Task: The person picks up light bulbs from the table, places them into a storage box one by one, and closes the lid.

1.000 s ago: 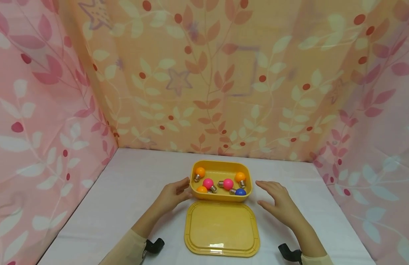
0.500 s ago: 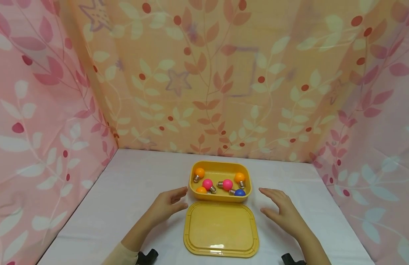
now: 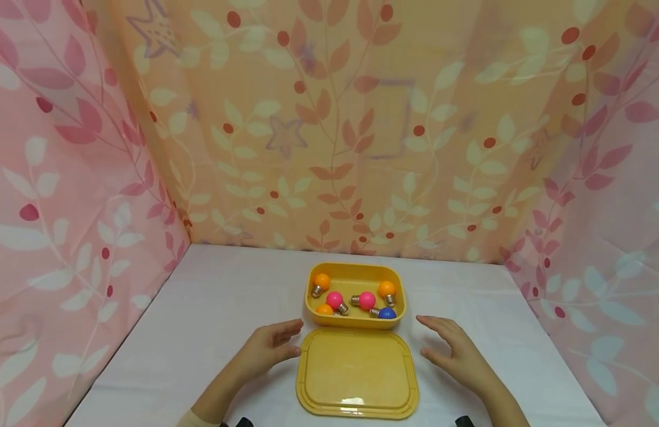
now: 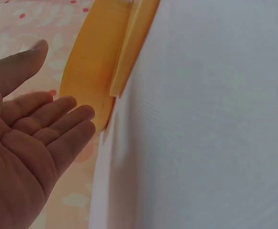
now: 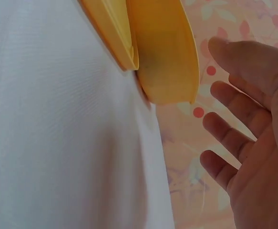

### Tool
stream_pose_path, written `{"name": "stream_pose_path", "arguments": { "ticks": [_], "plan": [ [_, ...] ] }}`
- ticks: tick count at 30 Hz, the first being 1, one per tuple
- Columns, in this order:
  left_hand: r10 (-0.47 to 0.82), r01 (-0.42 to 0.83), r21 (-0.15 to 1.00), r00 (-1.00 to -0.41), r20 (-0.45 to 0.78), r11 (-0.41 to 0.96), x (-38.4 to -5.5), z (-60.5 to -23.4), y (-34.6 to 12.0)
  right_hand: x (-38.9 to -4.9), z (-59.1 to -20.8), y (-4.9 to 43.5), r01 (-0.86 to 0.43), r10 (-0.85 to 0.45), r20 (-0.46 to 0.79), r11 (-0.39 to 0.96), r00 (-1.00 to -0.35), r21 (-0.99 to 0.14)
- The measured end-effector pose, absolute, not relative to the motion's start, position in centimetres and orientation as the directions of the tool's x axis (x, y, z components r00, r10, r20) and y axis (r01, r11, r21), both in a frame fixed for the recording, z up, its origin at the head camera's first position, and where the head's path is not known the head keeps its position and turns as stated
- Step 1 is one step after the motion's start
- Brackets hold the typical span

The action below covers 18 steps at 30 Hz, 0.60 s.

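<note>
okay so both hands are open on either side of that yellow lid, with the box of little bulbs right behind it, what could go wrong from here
1. The lid lies flat on the table, its back edge close against the box. Sliding or lifting it carelessly could nudge the box.
2. The bulbs lie loose in the open box; a jolt might roll them together or tip one out.
3. The left hand and right hand touch nothing; an uneven grab could tilt the lid.

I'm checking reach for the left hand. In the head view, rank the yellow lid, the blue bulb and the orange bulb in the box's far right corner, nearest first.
From the left hand:
1. Yellow lid, just to its right, nearest the person.
2. Blue bulb, at the box's near right.
3. Orange bulb, far right corner.
</note>
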<state>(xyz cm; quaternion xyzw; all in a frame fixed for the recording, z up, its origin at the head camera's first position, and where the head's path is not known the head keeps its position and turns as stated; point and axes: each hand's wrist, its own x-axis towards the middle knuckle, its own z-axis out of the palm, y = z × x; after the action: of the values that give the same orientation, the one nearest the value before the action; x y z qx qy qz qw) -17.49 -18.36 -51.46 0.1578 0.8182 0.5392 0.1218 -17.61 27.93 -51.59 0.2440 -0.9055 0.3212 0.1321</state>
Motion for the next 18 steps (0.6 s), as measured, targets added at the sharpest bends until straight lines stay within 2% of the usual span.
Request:
{"name": "stream_pose_path", "arguments": {
  "ticks": [7,13,18],
  "plan": [
    [0.415,0.194,0.871,-0.91,-0.012,0.451,-17.4,-52.5,-18.8,-17.1,-52.2,28.3,-0.45,-0.335,0.3,0.691,-0.893,-0.566],
    [0.457,0.241,0.837,-0.889,-0.012,0.491,-17.5,-52.6,-19.0,-17.2,-52.8,28.5,-0.485,-0.394,0.286,0.651,-0.874,-0.584],
    [0.484,0.277,0.786,-0.874,-0.032,0.552,-17.3,-52.9,-18.9,-17.1,-53.2,28.8,-0.473,-0.423,0.23,0.669,-0.876,-0.572]
  ]
}}
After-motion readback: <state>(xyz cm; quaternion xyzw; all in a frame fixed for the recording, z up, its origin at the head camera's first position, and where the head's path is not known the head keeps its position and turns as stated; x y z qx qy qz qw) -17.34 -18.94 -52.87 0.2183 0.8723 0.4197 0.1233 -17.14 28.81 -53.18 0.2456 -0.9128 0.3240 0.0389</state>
